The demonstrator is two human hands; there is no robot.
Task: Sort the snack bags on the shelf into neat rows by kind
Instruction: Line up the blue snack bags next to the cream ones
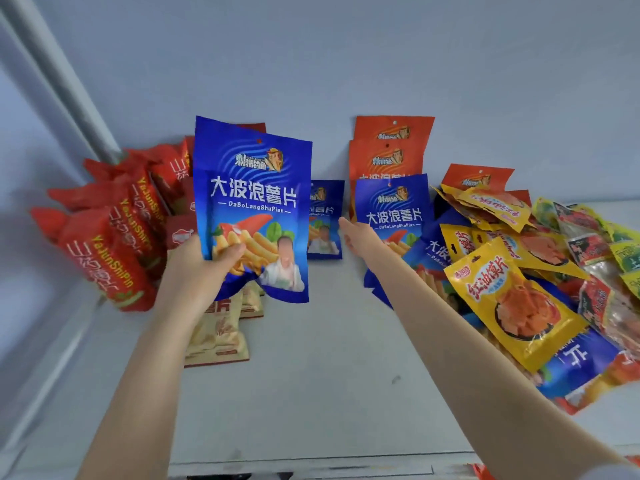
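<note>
My left hand holds a blue chip bag upright above the shelf, thumb on its lower front. A second blue chip bag leans on the back wall behind it. My right hand reaches toward another upright blue bag, fingers extended against its left edge; I cannot tell whether it grips the bag. Two orange bags stand behind that one. Red bags stand in rows at the left. Beige bags lie under my left wrist.
A jumbled pile of yellow bags, more blue bags and green and red packets covers the right side of the shelf. A grey post rises at the back left. The shelf's front edge runs along the bottom.
</note>
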